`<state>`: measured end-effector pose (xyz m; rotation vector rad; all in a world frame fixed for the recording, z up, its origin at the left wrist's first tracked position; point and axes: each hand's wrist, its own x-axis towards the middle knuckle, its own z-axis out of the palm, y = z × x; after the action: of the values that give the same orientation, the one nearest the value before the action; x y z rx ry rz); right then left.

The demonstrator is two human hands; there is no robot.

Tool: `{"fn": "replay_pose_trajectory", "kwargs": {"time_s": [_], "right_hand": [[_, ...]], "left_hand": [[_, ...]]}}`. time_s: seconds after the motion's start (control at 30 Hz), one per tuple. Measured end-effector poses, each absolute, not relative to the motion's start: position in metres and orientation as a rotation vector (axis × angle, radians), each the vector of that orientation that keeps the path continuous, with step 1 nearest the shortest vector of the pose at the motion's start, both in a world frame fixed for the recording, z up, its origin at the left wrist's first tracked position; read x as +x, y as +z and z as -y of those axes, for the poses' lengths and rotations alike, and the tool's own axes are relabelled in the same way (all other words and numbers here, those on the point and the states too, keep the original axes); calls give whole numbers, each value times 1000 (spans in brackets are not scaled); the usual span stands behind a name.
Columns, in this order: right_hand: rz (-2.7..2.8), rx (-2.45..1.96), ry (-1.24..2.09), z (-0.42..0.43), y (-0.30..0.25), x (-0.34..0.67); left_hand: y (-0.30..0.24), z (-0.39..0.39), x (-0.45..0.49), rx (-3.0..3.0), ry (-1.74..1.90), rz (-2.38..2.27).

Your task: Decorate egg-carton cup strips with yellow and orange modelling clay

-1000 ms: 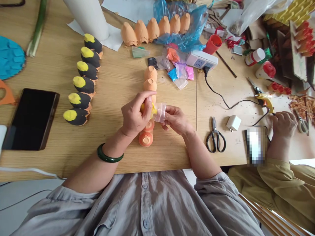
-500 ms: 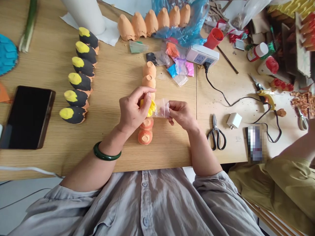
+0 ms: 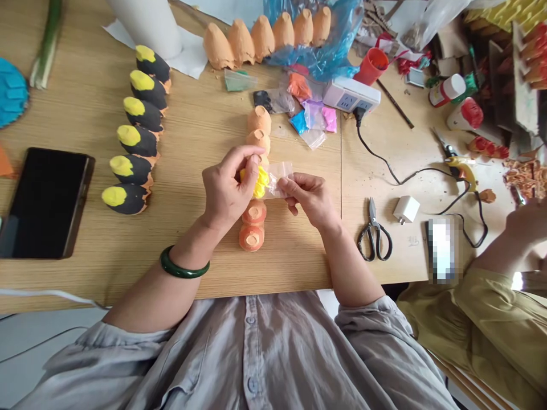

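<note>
A small clear plastic bag of yellow clay [image 3: 261, 181] is stretched between my two hands. My left hand [image 3: 228, 185], fingers pinched, grips the clay-filled end; what its fingertips hold besides is hidden. The clear open end of the bag lies between the thumb and fingers of my right hand [image 3: 311, 196]. Beneath the bag runs a column of orange egg-carton cones [image 3: 252, 237], its middle covered by my hand and the bag. To the left stands a row of cones [image 3: 137, 141] coloured black with yellow tips.
More orange cones [image 3: 262, 39] stand at the back by a blue plastic bag [image 3: 337, 42]. Bagged coloured clay [image 3: 298, 86] lies before a power strip [image 3: 352, 95]. Scissors [image 3: 374, 233], a white charger [image 3: 406, 209] and a glue gun [image 3: 464, 169] lie right; a tablet [image 3: 45, 202] left. A co-worker's arm [image 3: 508, 245] reaches in.
My right thumb has moved left onto the bag's clear part, and my left hand has shifted slightly left and up. At far right the co-worker's arm has moved left.
</note>
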<state>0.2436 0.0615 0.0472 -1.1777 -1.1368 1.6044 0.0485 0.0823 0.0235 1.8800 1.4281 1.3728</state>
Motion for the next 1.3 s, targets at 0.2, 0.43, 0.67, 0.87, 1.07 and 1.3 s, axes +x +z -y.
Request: {"fn": "replay_pose_trajectory", "kwargs": {"time_s": [0.2,0.43,0.67,0.87,1.07,1.3], "right_hand": [[1205,-1105,1675,-63,49,252],[1284,-1036,1784,-63,51,254],[1180,-1149,1797,-63,52,250],[878,-1112,1693,-70,40,257],[702,-1077,1621,-71,37,262],[768,-1155,1647,-71,41,255]], "left_hand": [[40,-82,46,1780,1180,-1223],[49,-84,43,1922,1000,-1102],[43,-82,48,1775,1116,-1184],[40,-85,50,1580,1255,-1238],[34,-101,48,1067,1552,-1243],[1,-121,35,1113,1497,-1324]]}}
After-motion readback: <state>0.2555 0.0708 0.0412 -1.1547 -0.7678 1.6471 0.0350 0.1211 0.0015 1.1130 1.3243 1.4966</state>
